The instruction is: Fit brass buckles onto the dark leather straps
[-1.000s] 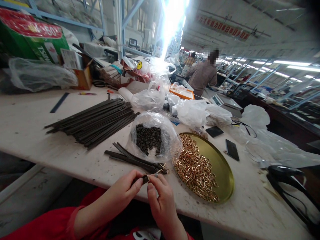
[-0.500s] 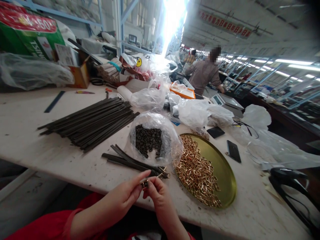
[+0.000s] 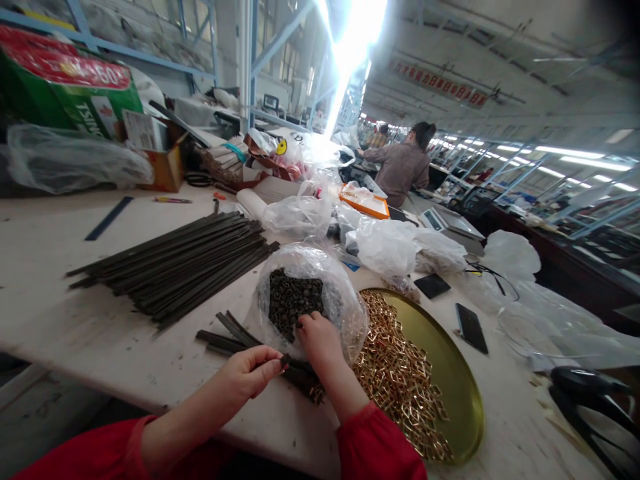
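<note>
My left hand (image 3: 255, 373) is closed, thumb and fingers pinching the end of a dark strip near the table's front edge. My right hand (image 3: 320, 340) reaches into the clear plastic bag (image 3: 345, 300), its fingers together at the small black loops (image 3: 293, 297); whether something is between the fingertips is hidden. A few black strips (image 3: 220, 341) lie behind my left hand, with metal buckles at their near end. To the right stands a round gold tray (image 3: 463, 400) with a heap of gold metal buckles (image 3: 395, 367).
A large bundle of black strips (image 3: 175, 260) lies at the left. Plastic bags (image 3: 385, 247), a black phone (image 3: 471, 328) and a dark square (image 3: 433, 286) are behind and right. A person (image 3: 403, 167) stands beyond the table near a scale (image 3: 450, 223).
My right hand has left my left hand and moved up into the bag of black loops. My left hand has shifted slightly left. The person beyond has an arm stretched leftward.
</note>
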Motion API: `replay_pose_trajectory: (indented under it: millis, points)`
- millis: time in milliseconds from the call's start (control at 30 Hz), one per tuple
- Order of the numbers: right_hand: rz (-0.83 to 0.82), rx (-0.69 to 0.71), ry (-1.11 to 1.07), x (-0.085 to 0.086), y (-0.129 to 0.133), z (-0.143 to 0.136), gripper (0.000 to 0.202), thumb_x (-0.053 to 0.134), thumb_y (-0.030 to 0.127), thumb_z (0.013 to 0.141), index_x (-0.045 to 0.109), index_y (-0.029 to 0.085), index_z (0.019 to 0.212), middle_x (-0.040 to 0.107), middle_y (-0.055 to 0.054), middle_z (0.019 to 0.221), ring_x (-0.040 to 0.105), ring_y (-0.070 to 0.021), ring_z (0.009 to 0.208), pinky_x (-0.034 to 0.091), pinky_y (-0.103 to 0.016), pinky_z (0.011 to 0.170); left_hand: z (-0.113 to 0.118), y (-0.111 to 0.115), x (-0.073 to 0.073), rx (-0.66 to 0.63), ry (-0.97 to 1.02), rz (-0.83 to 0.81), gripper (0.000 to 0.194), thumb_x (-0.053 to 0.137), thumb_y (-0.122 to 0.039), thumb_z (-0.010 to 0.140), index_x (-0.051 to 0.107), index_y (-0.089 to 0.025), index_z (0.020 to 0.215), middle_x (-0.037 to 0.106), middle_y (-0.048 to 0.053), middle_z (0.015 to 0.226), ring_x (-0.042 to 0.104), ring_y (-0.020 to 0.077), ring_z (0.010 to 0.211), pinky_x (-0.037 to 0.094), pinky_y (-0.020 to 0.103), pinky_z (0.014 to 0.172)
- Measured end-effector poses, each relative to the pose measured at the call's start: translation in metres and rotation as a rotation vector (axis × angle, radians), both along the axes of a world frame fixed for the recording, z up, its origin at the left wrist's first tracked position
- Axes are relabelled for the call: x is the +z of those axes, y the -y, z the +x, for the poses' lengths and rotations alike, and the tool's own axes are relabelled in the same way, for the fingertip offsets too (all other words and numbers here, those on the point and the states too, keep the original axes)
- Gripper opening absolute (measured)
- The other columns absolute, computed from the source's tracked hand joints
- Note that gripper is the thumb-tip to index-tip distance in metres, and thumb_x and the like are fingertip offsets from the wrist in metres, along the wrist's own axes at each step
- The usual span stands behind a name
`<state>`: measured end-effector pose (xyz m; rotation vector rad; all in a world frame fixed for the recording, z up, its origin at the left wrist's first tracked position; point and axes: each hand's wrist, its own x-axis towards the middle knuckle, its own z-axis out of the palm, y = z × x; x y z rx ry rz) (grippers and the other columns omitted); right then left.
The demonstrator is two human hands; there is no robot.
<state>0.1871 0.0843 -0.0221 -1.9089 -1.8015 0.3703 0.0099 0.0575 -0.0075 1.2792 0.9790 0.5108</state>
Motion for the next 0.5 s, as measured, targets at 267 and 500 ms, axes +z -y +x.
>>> replay_pose_trajectory:
  millis: [267,500]
  points:
    - [-0.012,0.057,-0.270,0.005,0.025,-0.005,0.010,0.049,0.022,0.084,0.055,0.017,0.078,0.061,-0.004,0.077,0.057,-0.0150,0.072,0.043,-0.026,0.067,-0.003,-0.008,0.005,0.054,-0.085,0.262,0.036,0.052,-0.049,0.074,0.057,-0.014,0.076,0.046,-0.006,0.059,0.040,0.0097,0.053,0.032,0.020,0.050]
    - [-0.032,-0.062,-1.241,0.009,0.084,-0.019,0.032,0.066,0.046,0.068,0.051,0.017,0.069,0.054,0.004,0.058,0.047,-0.0087,0.053,0.038,-0.021,0.055,0.010,0.009,0.019,-0.110,-0.294,0.526,0.029,0.042,-0.038,0.081,0.061,-0.016,0.081,0.065,0.002,0.077,0.059,0.0194,0.075,0.041,0.026,0.069]
